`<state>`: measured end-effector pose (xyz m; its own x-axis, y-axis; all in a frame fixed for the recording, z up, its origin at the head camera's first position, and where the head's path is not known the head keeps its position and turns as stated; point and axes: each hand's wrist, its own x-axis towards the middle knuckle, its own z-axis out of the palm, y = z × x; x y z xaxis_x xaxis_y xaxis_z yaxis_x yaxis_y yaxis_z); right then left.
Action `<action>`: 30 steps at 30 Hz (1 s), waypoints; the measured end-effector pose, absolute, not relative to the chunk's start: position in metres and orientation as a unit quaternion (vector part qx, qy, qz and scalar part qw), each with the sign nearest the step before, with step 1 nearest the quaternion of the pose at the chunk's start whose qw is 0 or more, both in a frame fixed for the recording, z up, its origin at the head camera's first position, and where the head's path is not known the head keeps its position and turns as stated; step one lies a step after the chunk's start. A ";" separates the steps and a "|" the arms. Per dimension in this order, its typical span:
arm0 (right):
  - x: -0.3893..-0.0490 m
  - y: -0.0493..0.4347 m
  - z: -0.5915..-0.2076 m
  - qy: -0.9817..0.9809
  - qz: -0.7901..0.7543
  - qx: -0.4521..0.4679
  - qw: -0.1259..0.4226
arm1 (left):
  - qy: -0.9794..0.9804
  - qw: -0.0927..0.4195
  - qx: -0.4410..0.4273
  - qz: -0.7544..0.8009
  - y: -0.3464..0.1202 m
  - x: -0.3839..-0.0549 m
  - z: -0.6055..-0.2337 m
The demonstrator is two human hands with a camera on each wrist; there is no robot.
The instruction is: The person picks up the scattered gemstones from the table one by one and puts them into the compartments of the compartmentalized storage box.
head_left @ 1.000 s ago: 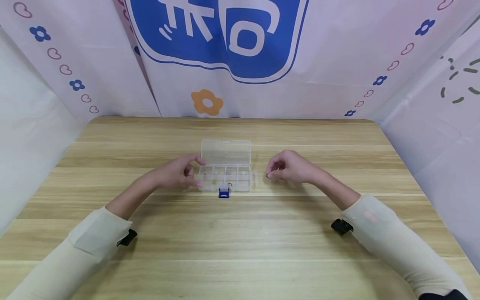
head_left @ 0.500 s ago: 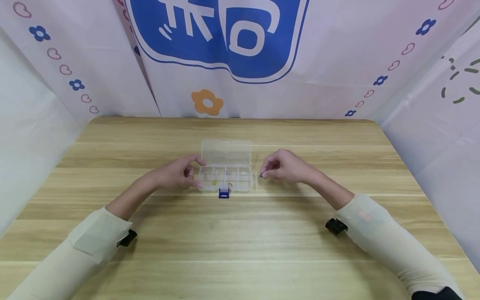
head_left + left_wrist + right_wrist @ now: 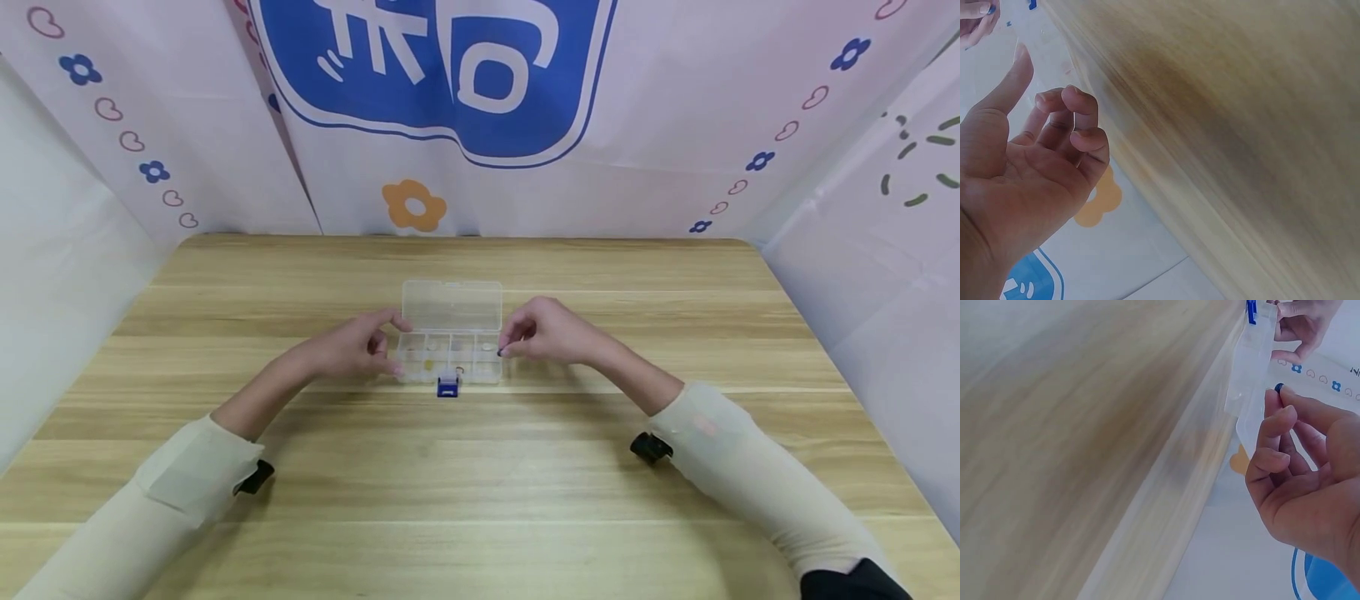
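Note:
A clear plastic compartment box (image 3: pixel 463 360) lies on the table, its lid (image 3: pixel 452 305) folded back. Small items sit in its compartments, among them a yellow piece (image 3: pixel 428 364) and a reddish-brown one (image 3: pixel 460 370); their kinds are too small to tell. My left hand (image 3: pixel 348 343) holds the box at its left end, forefinger by the hinge side and thumb near the front, other fingers curled. Between thumb and forefinger my right hand (image 3: pixel 546 332) pinches a small dark blue, round, bead-like piece (image 3: pixel 1279 388), at the box's right edge.
A blue latch (image 3: pixel 447 387) juts from the box's front edge. The wooden table (image 3: pixel 450 500) reaches back to a printed white cloth (image 3: pixel 600 196). Black wrist cameras, such as the right one (image 3: pixel 651 447), hang below both sleeves.
My right hand has moved left with the dark blue piece, from beside the box to its right edge. The left hand and the box have stayed in place.

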<state>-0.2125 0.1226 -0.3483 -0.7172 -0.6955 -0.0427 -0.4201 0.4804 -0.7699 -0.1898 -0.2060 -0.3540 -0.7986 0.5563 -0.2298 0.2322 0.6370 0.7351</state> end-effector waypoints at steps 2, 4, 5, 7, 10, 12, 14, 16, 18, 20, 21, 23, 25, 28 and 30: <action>-0.213 0.120 -0.349 0.842 -0.385 -0.335 0.176 | 0.876 0.224 0.225 0.363 -0.206 -0.190 -0.354; -0.214 0.117 -0.349 0.844 -0.379 -0.336 0.175 | 0.875 0.224 0.225 0.364 -0.206 -0.190 -0.355; -0.214 0.116 -0.349 0.845 -0.378 -0.336 0.175 | 0.875 0.225 0.225 0.365 -0.206 -0.190 -0.355; -0.215 0.114 -0.349 0.845 -0.376 -0.335 0.179 | 0.874 0.225 0.225 0.367 -0.206 -0.189 -0.355; -0.215 0.112 -0.349 0.846 -0.371 -0.334 0.185 | 0.874 0.224 0.225 0.368 -0.206 -0.189 -0.354; -0.215 0.110 -0.349 0.848 -0.367 -0.336 0.186 | 0.873 0.224 0.226 0.368 -0.206 -0.189 -0.354; -0.215 0.109 -0.348 0.849 -0.364 -0.334 0.188 | 0.872 0.224 0.227 0.371 -0.206 -0.189 -0.354; -0.215 0.108 -0.348 0.850 -0.361 -0.334 0.189 | 0.870 0.225 0.229 0.374 -0.206 -0.189 -0.355; -0.215 0.108 -0.348 0.851 -0.358 -0.334 0.190 | 0.869 0.225 0.230 0.376 -0.206 -0.189 -0.355; -0.215 0.107 -0.348 0.852 -0.355 -0.333 0.192 | 0.868 0.224 0.232 0.377 -0.206 -0.189 -0.355; -0.215 0.107 -0.348 0.852 -0.354 -0.334 0.193 | 0.869 0.223 0.232 0.376 -0.206 -0.189 -0.355; -0.215 0.106 -0.349 0.852 -0.352 -0.334 0.194 | 0.869 0.222 0.233 0.375 -0.206 -0.188 -0.355; -0.215 0.106 -0.349 0.852 -0.354 -0.333 0.195 | 0.870 0.221 0.234 0.373 -0.206 -0.188 -0.355; -0.215 0.107 -0.350 0.851 -0.359 -0.330 0.196 | 0.871 0.222 0.233 0.372 -0.206 -0.188 -0.355; -0.215 0.107 -0.350 0.850 -0.365 -0.325 0.195 | 0.871 0.223 0.233 0.371 -0.206 -0.188 -0.355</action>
